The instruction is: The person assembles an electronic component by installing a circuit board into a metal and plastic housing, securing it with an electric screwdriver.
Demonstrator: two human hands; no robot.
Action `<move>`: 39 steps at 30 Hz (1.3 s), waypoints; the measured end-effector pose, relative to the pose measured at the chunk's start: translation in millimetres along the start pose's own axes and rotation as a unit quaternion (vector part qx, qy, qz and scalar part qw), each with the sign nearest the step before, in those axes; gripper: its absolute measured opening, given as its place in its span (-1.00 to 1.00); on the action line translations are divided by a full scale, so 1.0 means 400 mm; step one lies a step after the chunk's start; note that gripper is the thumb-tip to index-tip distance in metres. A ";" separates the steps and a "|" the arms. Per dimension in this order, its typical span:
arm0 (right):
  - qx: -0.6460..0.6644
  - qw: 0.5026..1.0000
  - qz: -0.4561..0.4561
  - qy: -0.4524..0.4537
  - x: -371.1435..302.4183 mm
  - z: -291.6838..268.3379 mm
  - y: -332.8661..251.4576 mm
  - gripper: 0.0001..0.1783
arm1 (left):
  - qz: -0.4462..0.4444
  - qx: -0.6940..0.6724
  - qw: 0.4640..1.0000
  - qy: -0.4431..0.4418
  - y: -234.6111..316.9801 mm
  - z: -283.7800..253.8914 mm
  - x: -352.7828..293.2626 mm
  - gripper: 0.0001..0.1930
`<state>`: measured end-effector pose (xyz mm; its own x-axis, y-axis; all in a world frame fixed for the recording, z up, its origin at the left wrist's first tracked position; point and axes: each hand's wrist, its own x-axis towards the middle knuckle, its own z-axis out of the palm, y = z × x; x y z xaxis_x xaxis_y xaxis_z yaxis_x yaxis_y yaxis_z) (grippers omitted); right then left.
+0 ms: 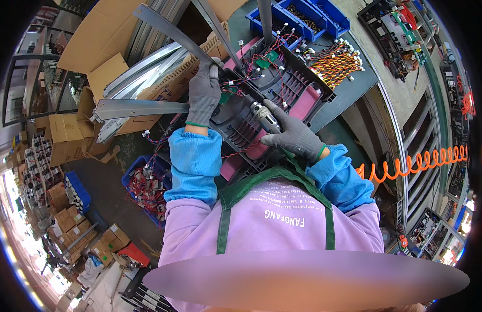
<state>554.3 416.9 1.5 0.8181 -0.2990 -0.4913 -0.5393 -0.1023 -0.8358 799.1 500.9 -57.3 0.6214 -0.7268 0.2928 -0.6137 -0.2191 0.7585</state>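
My left hand (203,96), in a grey glove, is closed at the lower end of a long flat grey strip (173,32). Its fingertips are partly hidden. Wrapped in my gloved right hand (298,136) is a silvery, cylindrical power tool (266,117), its tip over the black plastic housing (241,120). Other grey strips, including one (142,108) beside my left wrist, jut outward from this housing. Pink panels (307,100), small green circuit boards (267,60) and thin red and black wires with white connectors lie on the housing.
Blue bins (303,21) of small hardware stand at the far table edge, near a bundle of red-yellow wires (337,63). An orange coiled hose (423,162) stretches right. Cardboard (103,31) and metal profiles (142,70) lie left, above a blue crate (147,187) of wired parts.
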 end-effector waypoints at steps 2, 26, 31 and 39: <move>-0.019 1.000 0.012 -0.010 0.002 -0.004 -0.007 0.07 | -0.003 0.007 1.000 0.000 -0.027 0.008 -0.002 -0.78; -0.074 0.997 0.014 0.016 0.054 0.009 0.012 0.01 | -0.018 0.077 0.997 -0.019 -0.027 0.018 -0.002 -0.80; -0.086 0.996 0.021 0.003 0.063 0.008 0.004 0.01 | -0.012 0.102 0.995 -0.017 -0.046 0.019 -0.006 -0.78; -0.090 0.996 0.020 -0.006 0.030 -0.002 0.012 0.08 | 0.024 0.032 0.999 -0.016 0.006 0.020 -0.017 -0.73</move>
<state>561.2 412.0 -8.2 0.7975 -0.2948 -0.5264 -0.5970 -0.2594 -0.7591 789.6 500.3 -62.2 0.5747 -0.7581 0.3083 -0.6735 -0.2242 0.7043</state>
